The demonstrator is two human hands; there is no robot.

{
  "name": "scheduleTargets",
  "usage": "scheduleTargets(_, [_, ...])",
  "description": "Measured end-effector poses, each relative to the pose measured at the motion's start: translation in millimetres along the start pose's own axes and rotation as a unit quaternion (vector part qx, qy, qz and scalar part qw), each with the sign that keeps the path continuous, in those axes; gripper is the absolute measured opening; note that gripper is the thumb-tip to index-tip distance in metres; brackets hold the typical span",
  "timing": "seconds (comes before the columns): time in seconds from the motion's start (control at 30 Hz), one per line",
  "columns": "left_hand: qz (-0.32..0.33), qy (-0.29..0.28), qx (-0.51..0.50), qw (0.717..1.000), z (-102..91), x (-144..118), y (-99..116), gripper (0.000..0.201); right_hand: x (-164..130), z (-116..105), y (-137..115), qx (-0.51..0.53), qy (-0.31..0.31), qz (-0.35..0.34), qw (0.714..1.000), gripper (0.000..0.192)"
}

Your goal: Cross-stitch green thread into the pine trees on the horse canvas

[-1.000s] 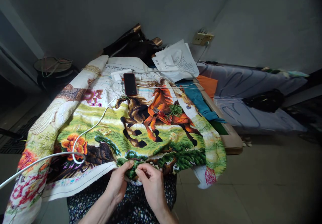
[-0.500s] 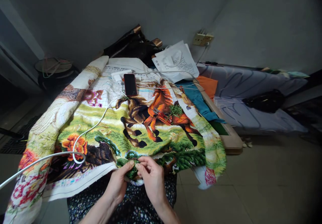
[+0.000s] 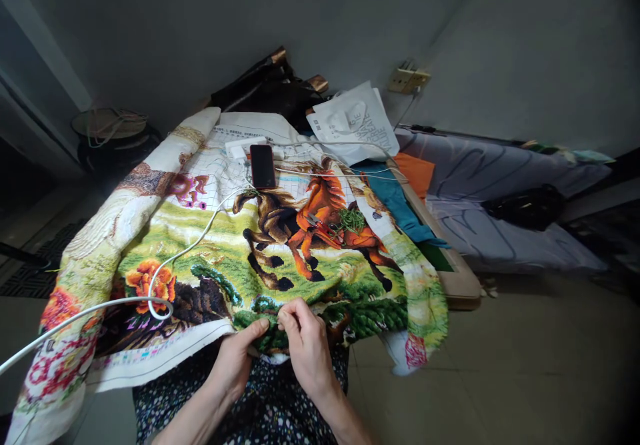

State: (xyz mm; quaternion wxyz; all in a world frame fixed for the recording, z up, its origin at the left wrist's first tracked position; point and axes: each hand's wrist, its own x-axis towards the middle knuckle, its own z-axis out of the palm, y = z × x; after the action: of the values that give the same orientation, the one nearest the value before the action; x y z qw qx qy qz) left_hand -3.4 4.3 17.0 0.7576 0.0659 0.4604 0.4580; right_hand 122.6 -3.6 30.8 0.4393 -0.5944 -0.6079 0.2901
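Observation:
A large cross-stitch fabric (image 3: 300, 278) with horses, grass and flowers spreads over the table and onto my lap. My left hand (image 3: 234, 358) grips its near edge, thumb on top and fingers hidden underneath. Just to the right, my right hand (image 3: 306, 338) is closed in a pinch over the dark green stitching; whatever sits between thumb and forefinger is too small to make out. Farther up, a bundle of green thread (image 3: 352, 220) lies on the orange horse beside small red-handled snips (image 3: 323, 225).
A phone (image 3: 263, 166) and a white power strip (image 3: 245, 146) rest on the fabric. A white cable (image 3: 200, 237) loops across the left side. Behind are a white paper bag (image 3: 353, 125) and a wall socket (image 3: 409, 78); a covered sofa (image 3: 470, 225) stands right.
My right hand has risen slightly and shifted a little right, away from my left thumb. The green thread loop seen below its fingertips no longer shows. My left hand stays on the fabric edge.

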Motion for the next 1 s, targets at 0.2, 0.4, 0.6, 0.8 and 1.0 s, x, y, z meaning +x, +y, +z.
scheduleTargets(0.2, [-0.007,-0.009,0.010,1.000,-2.9,2,-2,0.035,5,-1,2,0.096,-0.009,0.060,0.994,0.030])
scheduleTargets(0.4, [0.003,0.002,-0.004,1.000,-3.5,4,-3,0.034,7,-3,7,0.130,-0.026,0.080,0.988,0.021])
scheduleTargets(0.6, [0.002,0.011,-0.021,1.000,-2.3,3,-5,0.036,7,-12,14,0.172,0.040,0.121,0.977,0.030])
scheduleTargets(0.8, [-0.002,0.029,-0.014,0.999,-0.8,4,-3,0.035,-1,-23,6,0.087,-0.101,0.067,0.989,0.019])
scheduleTargets(1.0, [0.002,0.026,-0.014,1.000,-2.2,3,-4,0.031,-4,-21,2,0.047,-0.122,0.047,0.990,0.020])
